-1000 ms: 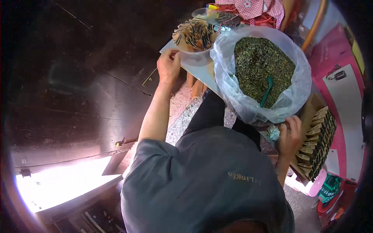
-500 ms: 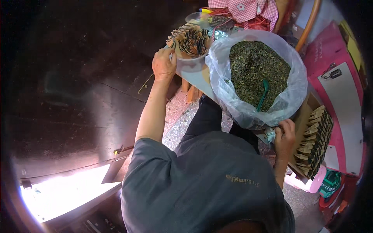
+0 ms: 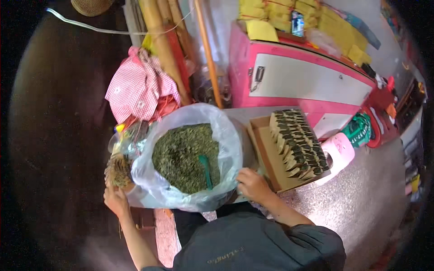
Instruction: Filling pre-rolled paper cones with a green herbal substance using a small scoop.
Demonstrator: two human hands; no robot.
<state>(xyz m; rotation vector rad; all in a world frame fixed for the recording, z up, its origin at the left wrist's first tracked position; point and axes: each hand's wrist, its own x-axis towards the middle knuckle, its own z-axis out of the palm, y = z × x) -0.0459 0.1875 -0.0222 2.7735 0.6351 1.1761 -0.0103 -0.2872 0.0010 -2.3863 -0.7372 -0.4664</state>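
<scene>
A large clear plastic bag [image 3: 230, 156] stands rolled open in front of me, filled with dried green-brown leaves [image 3: 178, 158]. On the leaves lies a green plastic scoop [image 3: 205, 171]. My left hand [image 3: 116, 200] is at the near side of a tub of narrow paper packets [image 3: 118, 170], its fingers apart and up against it. My right hand [image 3: 254, 184] is by the bag's lower right side, fingers curled in; what they hold, if anything, is hidden. Right of it, a cardboard box [image 3: 260, 149] holds rows of dark-and-tan paper packets [image 3: 298, 142].
A pink-checked cloth [image 3: 142, 88] lies behind the tub. Wooden poles [image 3: 162, 49] lean at the back. A pink-and-white cabinet [image 3: 298, 81] carries yellow packs [image 3: 280, 18] and a phone [image 3: 297, 23]. Beyond the box are a pink plastic container [image 3: 339, 153] and a green bag [image 3: 358, 130].
The view has swung right, bringing the cabinet and whole box into sight. Both hands stay near their earlier places, the left by the tub and the right by the bag.
</scene>
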